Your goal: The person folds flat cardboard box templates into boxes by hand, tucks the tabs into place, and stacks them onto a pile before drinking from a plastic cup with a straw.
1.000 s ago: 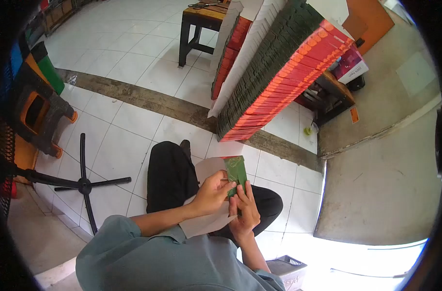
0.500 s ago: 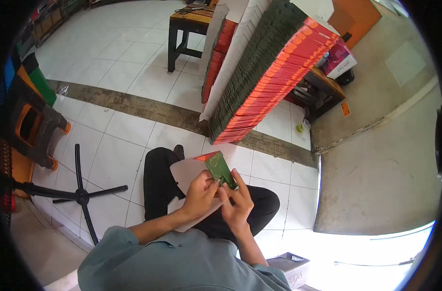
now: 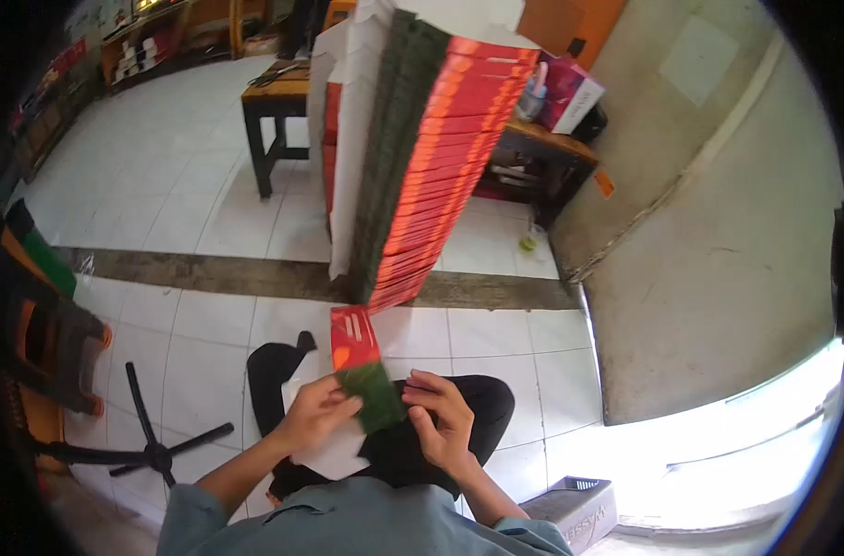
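A printed cardboard piece lies over my lap, with a green panel, a red panel and a white side. My left hand is closed on the left edge of the green panel, thumb over its face. At the panel's right edge is my right hand, fingers bent and apart from the thumb; whether the fingertips touch the card I cannot tell. In front of my legs rises a tall stack of red and green cardboard pieces, with white cardboard at its left.
A wooden stool stands behind the stack. To my left are a black five-legged base and a dark plastic stool. A grey crate sits at my right, near the wall. Behind the stack, a low table holds a pink box.
The view has tilted up and turned right. My right hand has come away from the green panel's face to its right edge. The red panel now shows more fully; my left hand keeps its grip.
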`<state>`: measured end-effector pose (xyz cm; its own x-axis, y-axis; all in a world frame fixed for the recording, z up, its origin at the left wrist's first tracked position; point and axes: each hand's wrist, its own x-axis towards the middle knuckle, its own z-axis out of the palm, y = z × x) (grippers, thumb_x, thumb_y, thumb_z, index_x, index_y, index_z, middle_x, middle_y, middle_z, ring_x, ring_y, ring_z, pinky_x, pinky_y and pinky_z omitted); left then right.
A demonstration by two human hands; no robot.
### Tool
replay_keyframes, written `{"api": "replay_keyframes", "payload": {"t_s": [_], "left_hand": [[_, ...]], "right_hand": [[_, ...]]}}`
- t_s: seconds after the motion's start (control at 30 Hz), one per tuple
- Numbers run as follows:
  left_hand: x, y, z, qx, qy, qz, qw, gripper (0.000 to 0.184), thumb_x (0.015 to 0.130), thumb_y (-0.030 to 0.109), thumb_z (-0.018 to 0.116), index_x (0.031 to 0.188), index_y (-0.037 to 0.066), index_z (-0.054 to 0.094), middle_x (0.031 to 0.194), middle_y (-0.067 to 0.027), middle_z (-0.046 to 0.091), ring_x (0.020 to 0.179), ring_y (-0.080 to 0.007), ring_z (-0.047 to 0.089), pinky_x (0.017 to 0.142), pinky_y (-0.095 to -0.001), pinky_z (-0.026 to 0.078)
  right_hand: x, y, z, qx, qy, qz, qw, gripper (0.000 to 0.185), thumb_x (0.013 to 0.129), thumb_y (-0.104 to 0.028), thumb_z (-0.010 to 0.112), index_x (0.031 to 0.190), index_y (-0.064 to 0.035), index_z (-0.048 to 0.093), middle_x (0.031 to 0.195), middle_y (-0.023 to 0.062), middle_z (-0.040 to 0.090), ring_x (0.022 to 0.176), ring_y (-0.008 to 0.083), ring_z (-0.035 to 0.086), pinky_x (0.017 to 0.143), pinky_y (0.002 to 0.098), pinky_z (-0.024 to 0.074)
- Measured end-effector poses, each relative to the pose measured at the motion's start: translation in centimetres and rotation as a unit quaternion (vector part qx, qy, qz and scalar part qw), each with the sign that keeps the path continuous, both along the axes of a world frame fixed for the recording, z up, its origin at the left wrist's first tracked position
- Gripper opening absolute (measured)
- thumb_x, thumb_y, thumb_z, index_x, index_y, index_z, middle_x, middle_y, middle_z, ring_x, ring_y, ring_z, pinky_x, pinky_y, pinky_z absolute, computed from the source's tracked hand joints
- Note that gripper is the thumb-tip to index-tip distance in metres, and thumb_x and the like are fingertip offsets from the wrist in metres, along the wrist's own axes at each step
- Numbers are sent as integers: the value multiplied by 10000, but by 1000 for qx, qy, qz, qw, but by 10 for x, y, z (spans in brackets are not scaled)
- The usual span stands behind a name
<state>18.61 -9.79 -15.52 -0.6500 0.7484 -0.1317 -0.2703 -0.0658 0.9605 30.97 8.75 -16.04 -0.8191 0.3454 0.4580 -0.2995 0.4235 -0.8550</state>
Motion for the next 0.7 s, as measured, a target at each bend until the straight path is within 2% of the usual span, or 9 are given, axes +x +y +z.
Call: {"api": "replay_keyframes", "payload": {"t_s": [0.13,0.2,0.23,0.3,0.37,0.43,0.53,0.63,0.7], "left_hand": [[-11,-39,-36,-79,124,-68,987,173,818,-22,583,981,-31,642,863,-47,661,808,-161,645,742,-316,508],[-13,-55,-30,-198,399,-64,893,191,624,-44,565,804,-5,616,730,-71,609,705,-244,625,684,-331,495],[-13,-56,-16,-206,400,-61,891,191,624,-44,565,804,-5,616,730,-71,609,705,-244,625,684,-331,495],[-18,-46,21,-15,630,-79,773,146,549,18,573,692,40,557,664,-73,548,667,-289,587,647,-347,487],[-29,-44,62,-20,740,-129,659,135,583,113,619,692,80,545,674,-52,538,692,-234,597,678,-359,495],[-40,-36,108,-12,826,-106,554,140,662,161,651,699,91,536,699,-47,548,733,-231,610,752,-369,514],[-62,-5,185,47,909,34,413,168,840,192,656,757,74,571,946,-109,679,918,-277,661,845,-412,526],[-105,30,234,112,788,243,554,306,880,128,620,1135,-25,552,1231,-185,568,1101,-293,608,910,-397,509],[-156,72,245,286,684,307,596,434,887,127,628,1272,-29,502,1304,-173,527,1145,-277,589,943,-380,494]], "right_hand": [[-5,26,31,145,-40,-4,989,479,833,-235,756,1231,-34,582,1289,196,559,1225,382,503,1055,481,375],[-6,24,28,154,-88,81,981,505,836,-282,751,1238,-34,572,1284,197,554,1210,388,498,1073,482,343],[-5,23,26,169,-137,165,962,534,840,-330,745,1246,-35,561,1279,197,550,1195,394,493,1090,483,312],[-1,26,12,110,-166,256,946,546,853,-387,720,1246,-46,556,1172,179,597,1164,370,521,1110,496,263],[-5,36,17,208,-293,418,835,391,859,-287,733,1162,-77,603,1112,95,632,1174,278,544,1118,518,242],[-12,53,43,280,-202,320,882,200,841,-208,744,986,-116,642,986,33,639,1065,224,593,1063,511,304],[-34,78,121,342,-27,121,931,266,657,48,689,865,-88,594,909,83,604,977,299,598,911,451,437],[-69,112,192,420,190,-7,887,333,626,163,630,880,-52,639,843,112,655,806,314,646,727,391,507],[-97,130,226,285,238,-99,923,150,817,99,643,914,-15,642,841,81,679,758,178,654,715,307,507]]}}
